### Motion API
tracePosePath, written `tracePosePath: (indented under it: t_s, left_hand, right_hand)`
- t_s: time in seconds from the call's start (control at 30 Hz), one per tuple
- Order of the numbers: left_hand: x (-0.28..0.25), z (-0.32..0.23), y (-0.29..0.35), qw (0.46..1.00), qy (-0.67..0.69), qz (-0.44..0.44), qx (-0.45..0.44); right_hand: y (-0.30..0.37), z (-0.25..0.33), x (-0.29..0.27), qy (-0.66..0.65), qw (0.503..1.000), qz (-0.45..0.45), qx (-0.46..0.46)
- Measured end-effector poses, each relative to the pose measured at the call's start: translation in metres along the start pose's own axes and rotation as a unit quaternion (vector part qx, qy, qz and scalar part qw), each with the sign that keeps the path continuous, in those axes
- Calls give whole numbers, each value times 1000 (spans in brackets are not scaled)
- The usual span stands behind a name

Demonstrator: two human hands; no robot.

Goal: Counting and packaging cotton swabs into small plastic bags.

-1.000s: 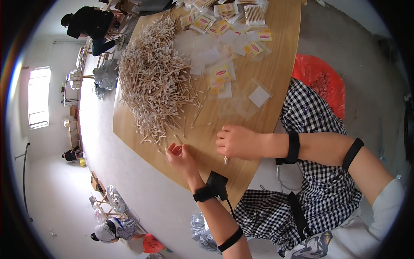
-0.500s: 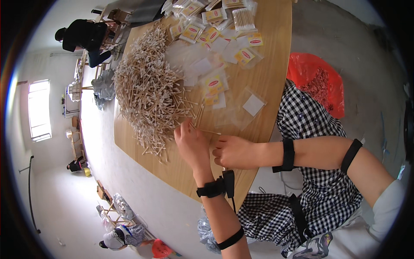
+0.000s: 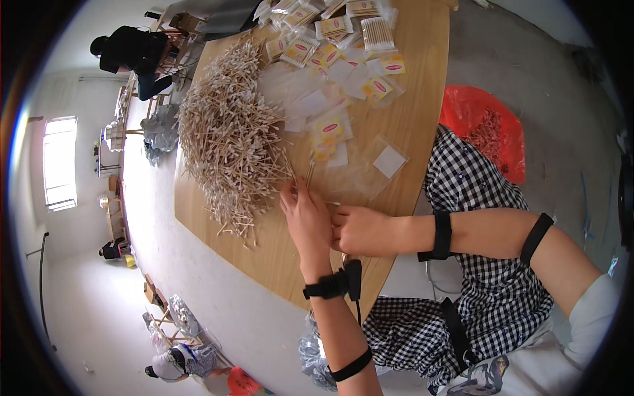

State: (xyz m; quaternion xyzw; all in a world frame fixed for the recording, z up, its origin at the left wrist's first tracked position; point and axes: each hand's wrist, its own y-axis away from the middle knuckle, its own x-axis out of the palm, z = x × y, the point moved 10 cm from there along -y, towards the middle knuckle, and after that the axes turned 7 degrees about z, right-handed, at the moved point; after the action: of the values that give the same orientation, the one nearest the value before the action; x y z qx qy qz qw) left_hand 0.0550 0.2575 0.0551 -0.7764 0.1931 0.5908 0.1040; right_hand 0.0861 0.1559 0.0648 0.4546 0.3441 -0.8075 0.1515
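Observation:
A large heap of cotton swabs [image 3: 228,132] covers the left part of the wooden table. At the heap's near right edge, my left hand [image 3: 307,221] has its fingertips bent down among a few loose swabs, closed on at least one. Beside it, almost touching, my right hand [image 3: 362,230] is curled closed, back of the hand up. A swab tip [image 3: 335,203] sticks out by its knuckles; the rest of its grip is hidden. Beyond the hands lie clear plastic bags with yellow labels [image 3: 330,131] and one bag with a white card [image 3: 389,162].
Filled swab packets [image 3: 333,26] are piled at the table's far end. A red plastic bag [image 3: 459,105] with small reddish pieces sits on the floor at right. The table's edge [image 3: 432,135] runs close to my lap. Other people [image 3: 135,53] are at the left, well away.
My left hand has shifted right along the heap's edge, closer to my right hand, its fingers now at the loose swabs. The right hand stays curled in nearly the same place.

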Motion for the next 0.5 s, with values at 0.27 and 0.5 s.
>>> tracePosePath:
  t_s: [0.27, 0.5]
  left_hand:
    - [-8, 17, 97, 997, 66, 18, -19]
    - [-8, 13, 139, 983, 180, -27, -33]
  right_hand:
    - [-1, 12, 4, 32, 997, 64, -37]
    - [-3, -5, 4, -15, 997, 75, 20]
